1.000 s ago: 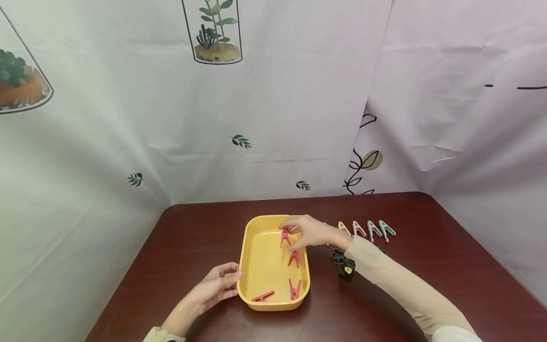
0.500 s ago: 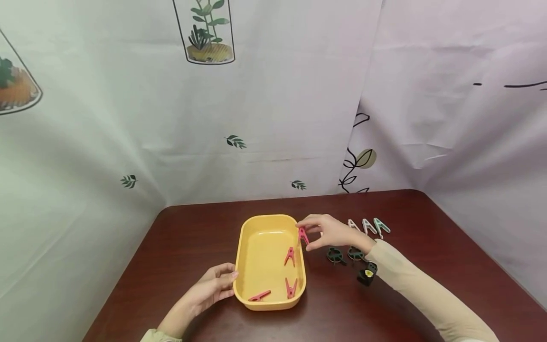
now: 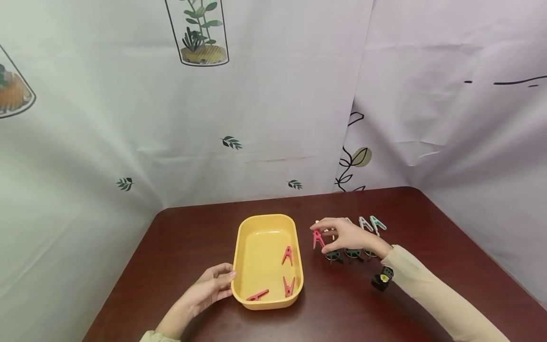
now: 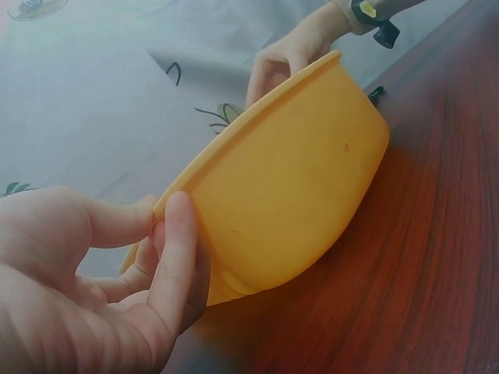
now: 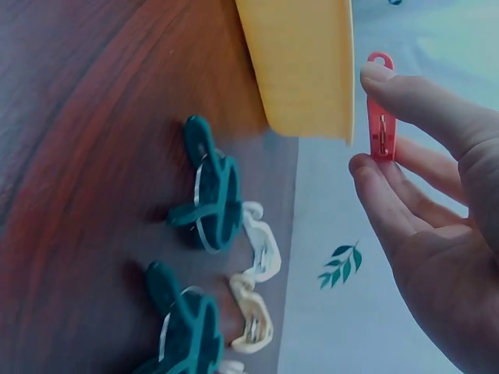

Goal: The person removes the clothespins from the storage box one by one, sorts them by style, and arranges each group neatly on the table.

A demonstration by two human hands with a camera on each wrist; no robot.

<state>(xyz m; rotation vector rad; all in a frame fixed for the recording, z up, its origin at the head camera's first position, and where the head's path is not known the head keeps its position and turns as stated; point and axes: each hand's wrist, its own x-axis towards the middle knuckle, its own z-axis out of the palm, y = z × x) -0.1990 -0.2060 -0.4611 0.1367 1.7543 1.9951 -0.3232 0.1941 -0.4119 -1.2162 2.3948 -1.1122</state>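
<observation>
The left hand (image 3: 210, 288) pinches the near left rim of a yellow basin (image 3: 258, 259) between thumb and fingers. Right of it, the right hand (image 3: 347, 236) grips a red peg (image 3: 317, 237), thumb and fingertips parted only by it. Three more red pegs (image 3: 288, 288) lie inside the basin; dark green clips (image 5: 218, 191) and farther pale pegs (image 5: 253, 323) lie right.

Tray (image 3: 258, 256) in all three views

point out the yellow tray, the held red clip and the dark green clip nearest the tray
Yellow tray (image 3: 260, 259), head view, on its bare floor.
Held red clip (image 5: 381, 118), right wrist view, on its body's middle.
Dark green clip (image 5: 229, 195), right wrist view, on its curved part.
</observation>
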